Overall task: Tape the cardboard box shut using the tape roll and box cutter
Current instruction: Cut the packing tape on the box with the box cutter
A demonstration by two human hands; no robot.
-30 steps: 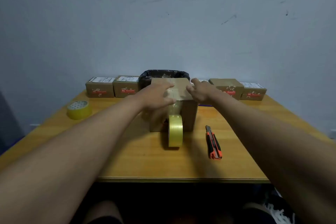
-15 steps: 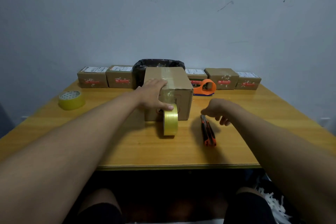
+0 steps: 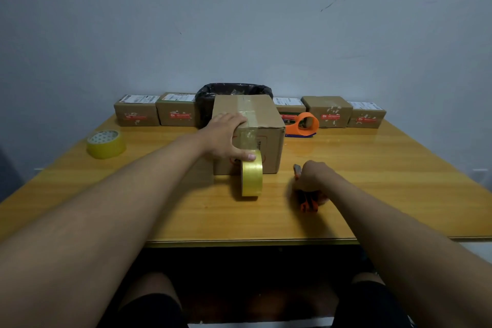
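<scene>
A brown cardboard box (image 3: 269,114) stands mid-table with a clear tape strip along its closed top and down its front face. A yellowish tape roll (image 3: 251,177) stands on edge against the box front, its strip still joined to the box. My left hand (image 3: 226,136) rests on the box's front left top corner, thumb pressing the tape just above the roll. My right hand (image 3: 312,176) is closed over the orange-and-black box cutter (image 3: 308,204) lying on the table right of the roll; only the cutter's two ends show.
The wooden table (image 3: 372,181) has a row of small labelled cartons (image 3: 137,114) along the wall, a black-lined bin (image 3: 234,90) behind the box, an orange tape dispenser (image 3: 303,125) at back right, and a second yellow tape roll (image 3: 106,144) lying flat at left.
My right hand left the box top, dropped to the table and closed over the box cutter. My left hand stayed on the box, thumb moving down onto the tape above the roll.
</scene>
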